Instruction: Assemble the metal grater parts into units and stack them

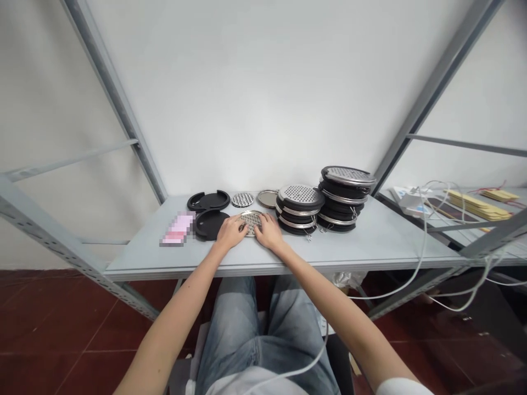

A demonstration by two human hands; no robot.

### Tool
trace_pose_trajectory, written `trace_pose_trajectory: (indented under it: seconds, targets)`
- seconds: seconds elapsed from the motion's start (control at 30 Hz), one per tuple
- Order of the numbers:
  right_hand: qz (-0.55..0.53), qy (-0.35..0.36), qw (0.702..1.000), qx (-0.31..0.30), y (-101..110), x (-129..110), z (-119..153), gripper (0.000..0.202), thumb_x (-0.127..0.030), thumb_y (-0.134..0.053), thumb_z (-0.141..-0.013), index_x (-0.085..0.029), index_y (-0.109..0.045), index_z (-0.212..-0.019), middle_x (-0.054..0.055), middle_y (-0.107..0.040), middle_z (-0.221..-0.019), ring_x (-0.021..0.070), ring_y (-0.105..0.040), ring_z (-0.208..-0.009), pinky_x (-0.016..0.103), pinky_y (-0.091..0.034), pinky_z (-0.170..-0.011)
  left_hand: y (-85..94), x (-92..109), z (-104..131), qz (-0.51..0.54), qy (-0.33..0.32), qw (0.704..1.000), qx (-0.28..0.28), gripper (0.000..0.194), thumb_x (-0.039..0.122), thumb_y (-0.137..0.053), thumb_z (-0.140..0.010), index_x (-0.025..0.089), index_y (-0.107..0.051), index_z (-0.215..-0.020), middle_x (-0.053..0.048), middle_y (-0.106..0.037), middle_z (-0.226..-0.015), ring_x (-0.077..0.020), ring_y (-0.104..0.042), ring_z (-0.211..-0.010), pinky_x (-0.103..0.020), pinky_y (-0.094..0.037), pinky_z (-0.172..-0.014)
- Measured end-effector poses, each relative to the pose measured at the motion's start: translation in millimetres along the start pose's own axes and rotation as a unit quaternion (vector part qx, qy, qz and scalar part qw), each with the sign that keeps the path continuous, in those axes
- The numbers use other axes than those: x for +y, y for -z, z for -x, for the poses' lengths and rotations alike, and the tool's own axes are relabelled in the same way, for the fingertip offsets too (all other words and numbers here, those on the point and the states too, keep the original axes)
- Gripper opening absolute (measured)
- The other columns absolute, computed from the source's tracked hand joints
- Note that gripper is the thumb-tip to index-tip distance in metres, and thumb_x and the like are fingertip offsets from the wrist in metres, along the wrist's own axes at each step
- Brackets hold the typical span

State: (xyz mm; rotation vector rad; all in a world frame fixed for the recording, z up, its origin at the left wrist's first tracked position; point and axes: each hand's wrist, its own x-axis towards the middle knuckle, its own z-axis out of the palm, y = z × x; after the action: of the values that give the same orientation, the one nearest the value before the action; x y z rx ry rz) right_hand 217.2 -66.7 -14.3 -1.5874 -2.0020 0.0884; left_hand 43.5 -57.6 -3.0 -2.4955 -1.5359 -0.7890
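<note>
Both my hands are at a round metal grater plate [251, 222] with a shiny rim, lying on the table in front of me. My left hand [231, 231] grips its left edge, and my right hand [269, 230] grips its right edge with the thumb on the near side. Left of it, close to my left hand, is a black round base [208, 224]. Behind that lies another black base [209, 199] with a raised rim. A loose perforated disc [242, 199] and a metal ring [268, 198] lie behind the plate.
Right of my hands stand a shorter stack of assembled round graters [300, 208] and a taller stack [346, 197]. A blurred pink item [179, 227] lies at left. Metal shelf posts [111, 71] frame the table [349, 249]. White cables [424, 241] hang at the right.
</note>
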Motion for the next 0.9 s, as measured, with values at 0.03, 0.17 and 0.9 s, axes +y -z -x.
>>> trace_pose_trajectory:
  seconds: [0.03,0.17,0.9]
  targets:
    - [0.002,0.006,1.0,-0.001,0,-1,-2,0.049,-0.033,-0.047,-0.092,-0.009,-0.051,-0.135,0.016,-0.047,-0.144,0.0279,-0.036,-0.136,0.038,-0.028,-0.113,0.0,0,0,-0.005,0.0,1.0,-0.003,0.029,0.029,-0.052,-0.092,0.019,-0.071,-0.111,-0.011,-0.063,-0.13,-0.0276,-0.057,-0.119,-0.042,-0.044,-0.102]
    - [-0.002,-0.009,1.0,-0.005,-3,-2,-16,0.047,-0.034,-0.045,-0.093,-0.009,-0.053,-0.133,0.018,-0.046,-0.144,0.0273,-0.04,-0.134,0.036,-0.03,-0.112,-1.4,-2,0,-0.019,-0.008,0.999,-0.024,0.032,0.028,-0.05,-0.094,0.021,-0.067,-0.119,-0.011,-0.059,-0.134,-0.0269,-0.052,-0.124,-0.043,-0.042,-0.104]
    - [-0.022,-0.114,0.99,-0.076,-6,1,-31,0.055,-0.05,-0.045,-0.091,-0.012,-0.055,-0.13,0.017,-0.051,-0.138,0.0301,-0.046,-0.128,0.039,-0.033,-0.107,-1.7,-2,0,0.009,0.008,1.0,-0.01,0.031,0.037,-0.054,-0.091,0.021,-0.067,-0.115,-0.009,-0.066,-0.122,-0.0262,-0.055,-0.118,-0.041,-0.041,-0.101]
